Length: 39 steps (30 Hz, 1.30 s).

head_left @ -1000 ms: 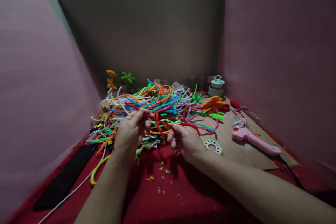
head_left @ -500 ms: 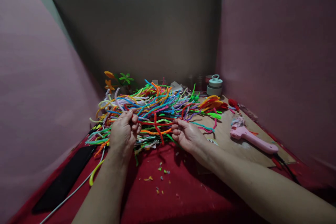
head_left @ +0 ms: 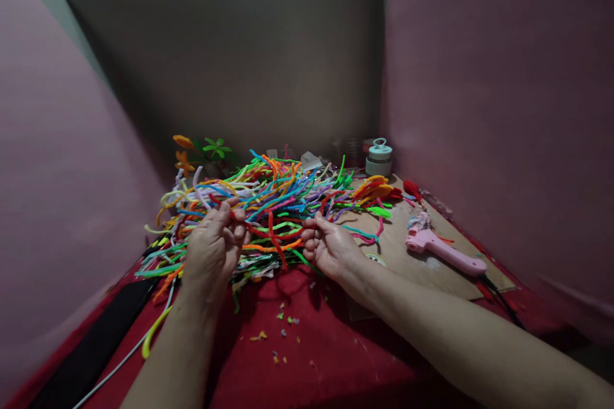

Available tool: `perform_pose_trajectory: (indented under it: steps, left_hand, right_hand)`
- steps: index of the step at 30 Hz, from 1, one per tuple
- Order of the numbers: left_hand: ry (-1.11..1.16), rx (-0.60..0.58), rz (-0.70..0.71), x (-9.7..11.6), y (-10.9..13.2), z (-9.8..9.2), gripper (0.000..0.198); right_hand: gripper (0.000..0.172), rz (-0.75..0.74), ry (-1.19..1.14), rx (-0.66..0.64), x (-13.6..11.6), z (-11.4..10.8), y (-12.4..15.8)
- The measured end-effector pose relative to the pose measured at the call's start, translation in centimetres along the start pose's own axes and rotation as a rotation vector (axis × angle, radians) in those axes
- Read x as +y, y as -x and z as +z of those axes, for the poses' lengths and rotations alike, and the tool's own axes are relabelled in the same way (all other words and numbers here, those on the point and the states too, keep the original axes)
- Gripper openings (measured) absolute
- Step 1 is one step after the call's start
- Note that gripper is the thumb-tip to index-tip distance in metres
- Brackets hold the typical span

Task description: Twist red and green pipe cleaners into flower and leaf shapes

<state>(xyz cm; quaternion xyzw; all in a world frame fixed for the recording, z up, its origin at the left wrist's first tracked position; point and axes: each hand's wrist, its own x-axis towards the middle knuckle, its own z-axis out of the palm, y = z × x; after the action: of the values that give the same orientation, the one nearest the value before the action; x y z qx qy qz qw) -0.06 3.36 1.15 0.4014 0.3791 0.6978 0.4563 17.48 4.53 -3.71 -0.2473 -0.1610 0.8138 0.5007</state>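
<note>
Red pipe cleaner (head_left: 271, 234) spans the gap between both hands at the near edge of the pile of pipe cleaners (head_left: 283, 195), with one section bent down toward the red cloth (head_left: 307, 364). Left hand (head_left: 213, 249) is closed, fingers curled and pinched on one end of the strand; right hand (head_left: 327, 246) is closed in a loose fist on the other end. The multicoloured pile lies just beyond the knuckles and partly overlaps a brown board (head_left: 407, 252). Pink glue gun (head_left: 444, 250) lies on that board, to the right of the right hand and apart from it. Small clipped scraps (head_left: 281, 326) are scattered on the cloth between the forearms. A white cable (head_left: 119, 363) and a black flat object (head_left: 91, 351) lie left of the left forearm. Orange and green flowers (head_left: 196, 148) stand behind the pile at left; a round white container (head_left: 380, 160) stands behind it at right.
</note>
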Motion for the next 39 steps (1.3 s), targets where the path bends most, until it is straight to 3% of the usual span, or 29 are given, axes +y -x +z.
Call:
perform_pose_trajectory:
  steps: [6, 15, 22, 29, 39]
  left_hand:
    - [-0.146, -0.154, -0.092, -0.5, 0.9, 0.7, 0.023]
    - [-0.17, -0.238, -0.079, -0.1, 1.9, 1.4, 0.016]
    - [-0.103, -0.171, 0.016, -0.2, 1.7, 1.3, 0.012]
    - [-0.093, -0.101, -0.036, -0.2, 1.5, 1.4, 0.014]
    - [-0.111, -0.163, -0.078, -0.3, 1.5, 1.2, 0.013]
  right_hand:
    - [0.036, -0.016, -0.011, 0.005, -0.3, 0.0, -0.3]
    - [0.033, -0.028, 0.02, -0.02, 0.0, -0.2, -0.5]
    - [0.038, 0.019, -0.003, -0.082, -0.3, -0.1, -0.4]
    - [0.05, 0.025, -0.008, -0.172, -0.5, 0.1, -0.2]
    - [0.043, 0.006, -0.031, -0.202, -1.1, -0.2, -0.4]
